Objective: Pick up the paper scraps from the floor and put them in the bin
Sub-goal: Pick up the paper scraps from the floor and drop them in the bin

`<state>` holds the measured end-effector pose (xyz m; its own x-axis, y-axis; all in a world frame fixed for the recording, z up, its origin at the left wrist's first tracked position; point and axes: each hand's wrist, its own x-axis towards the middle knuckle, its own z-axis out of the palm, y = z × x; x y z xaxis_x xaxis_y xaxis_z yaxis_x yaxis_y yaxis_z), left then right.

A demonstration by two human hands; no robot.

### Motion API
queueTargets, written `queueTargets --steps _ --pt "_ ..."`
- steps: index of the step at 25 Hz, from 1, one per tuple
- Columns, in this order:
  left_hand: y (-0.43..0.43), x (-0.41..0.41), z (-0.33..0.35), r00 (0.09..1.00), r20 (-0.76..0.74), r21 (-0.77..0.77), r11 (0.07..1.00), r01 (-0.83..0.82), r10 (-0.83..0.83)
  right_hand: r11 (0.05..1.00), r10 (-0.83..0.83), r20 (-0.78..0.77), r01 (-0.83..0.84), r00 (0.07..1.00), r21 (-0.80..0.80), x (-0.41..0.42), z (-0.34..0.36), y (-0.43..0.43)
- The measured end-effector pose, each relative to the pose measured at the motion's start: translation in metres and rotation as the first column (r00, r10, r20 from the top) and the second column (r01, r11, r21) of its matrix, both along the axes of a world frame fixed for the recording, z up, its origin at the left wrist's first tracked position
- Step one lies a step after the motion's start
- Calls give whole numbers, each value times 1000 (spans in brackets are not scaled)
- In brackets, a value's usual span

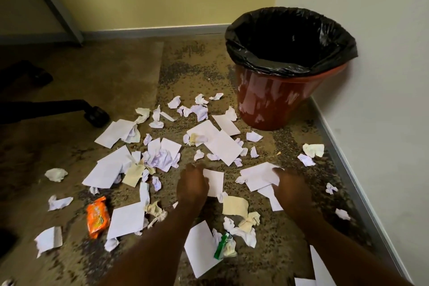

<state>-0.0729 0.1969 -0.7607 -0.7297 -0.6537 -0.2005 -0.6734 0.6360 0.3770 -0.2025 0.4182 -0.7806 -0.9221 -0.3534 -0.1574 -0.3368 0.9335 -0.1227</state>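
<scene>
Several white and cream paper scraps [222, 144], some flat and some crumpled, litter the brown floor. A red bin [274, 102] lined with a black bag [290, 39] stands in the far right corner, open at the top. My left hand [191, 184] is down on the floor with its fingers closed on the edge of a flat white scrap [216, 181]. My right hand [290, 189] grips a larger torn white sheet [257, 175] at its right edge. Both sheets still lie low at the floor.
An orange snack wrapper [97, 216] lies at the front left and a green wrapper [222, 248] near my forearms. A black chair leg with a castor [96, 112] reaches in from the left. Walls meet behind the bin; a grey skirting [362, 193] runs along the right.
</scene>
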Motion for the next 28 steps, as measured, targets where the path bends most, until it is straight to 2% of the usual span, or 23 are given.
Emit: queueTargets --steps 2,4,6,8,10,11,13,15,17,18,20,22,23,24,25,26,27,28 --pt "0 1 8 992 -108 6 998 -70 71 999 -43 -67 41 997 -34 5 13 -2" --pt "-2 -2 21 973 -187 70 989 -127 138 996 -80 -177 74 981 -40 9 29 -9" --pt "-1 -10 43 933 -302 168 974 -152 198 990 -96 -267 65 959 -124 8 48 -15" --pt "8 -22 76 826 -508 270 956 -115 244 926 -156 -302 34 940 -375 5 77 -21" --pt "22 -36 127 671 -699 341 940 8 248 752 -246 -328 -35 912 -659 4 123 -30" --pt "29 -48 158 599 -766 349 933 84 233 663 -291 -371 -93 882 -743 1 152 -34" --pt "37 -80 214 477 -860 303 933 196 179 584 -335 -460 -203 822 -786 -18 207 -46" --pt "37 -122 251 442 -894 177 962 210 68 615 -321 -508 -231 799 -754 -52 246 -61" --pt "31 -161 273 506 -856 22 968 248 -110 747 -244 -496 -164 833 -644 -90 270 -78" --pt "28 -175 276 573 -794 -52 963 266 -201 826 -186 -457 -113 870 -552 -101 277 -86" --pt "27 -182 269 671 -673 -196 950 244 -312 894 -108 -366 -71 924 -443 -102 277 -94" --pt "28 -154 243 642 -708 -238 955 177 -295 827 -123 -403 -131 907 -547 -76 261 -85" --pt "31 -126 221 635 -732 -192 969 154 -246 761 -140 -412 -168 900 -626 -54 244 -75" --pt "33 -93 192 674 -714 -128 981 142 -191 732 -124 -379 -173 917 -659 -31 217 -62" --pt "33 -55 155 763 -627 -78 988 136 -155 764 -77 -311 -145 947 -629 -6 186 -49" --pt "32 -16 119 871 -472 -36 990 134 -135 834 -14 -190 -93 982 -544 15 155 -36" --pt "32 20 87 951 -277 18 989 146 -136 910 45 -10 -45 999 -413 34 122 -25" --pt "32 50 59 980 -89 84 979 184 -177 965 103 171 -57 980 -256 51 97 -17"
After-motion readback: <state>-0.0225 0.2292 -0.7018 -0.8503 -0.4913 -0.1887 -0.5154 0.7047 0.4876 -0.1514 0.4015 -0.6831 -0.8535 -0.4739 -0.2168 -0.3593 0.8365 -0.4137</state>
